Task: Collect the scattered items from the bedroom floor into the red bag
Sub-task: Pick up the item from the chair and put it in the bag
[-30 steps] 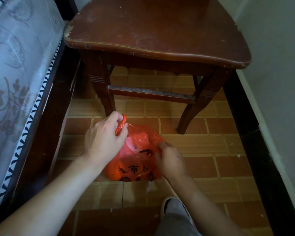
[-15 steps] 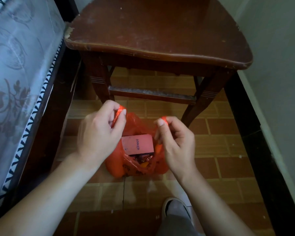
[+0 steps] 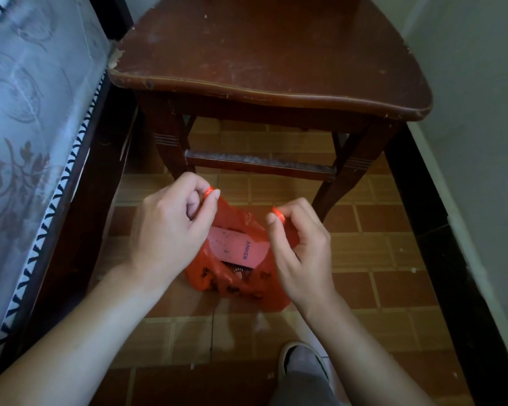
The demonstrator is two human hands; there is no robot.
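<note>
A person is crouching over a red bag (image 3: 235, 276) that is sitting on the tiled floor (image 3: 379, 253) in front of a dark wooden chair (image 3: 264, 63), between a bed (image 3: 27, 112) on the left and a wall on the right. The left hand (image 3: 170, 230) is pinching 1 handle of the bag between thumb and forefinger, and the right hand (image 3: 301, 244) is pinching the other handle the same way, so the 2 hands are holding the mouth spread open between them. Inside, a flat pink device (image 3: 238, 247) printed with the word ANKER is lying on top of darker contents too dim to identify. No loose items are showing on the visible stretch of floor, so the collecting appears to be finished or nearly so, and the step in hand looks like gathering the handles. The next move probably calls for drawing both handles together above the bag, keeping the thin plastic taut enough that the device is not sliding out. A grey shoe (image 3: 302, 361) is showing at the lower edge.
</note>
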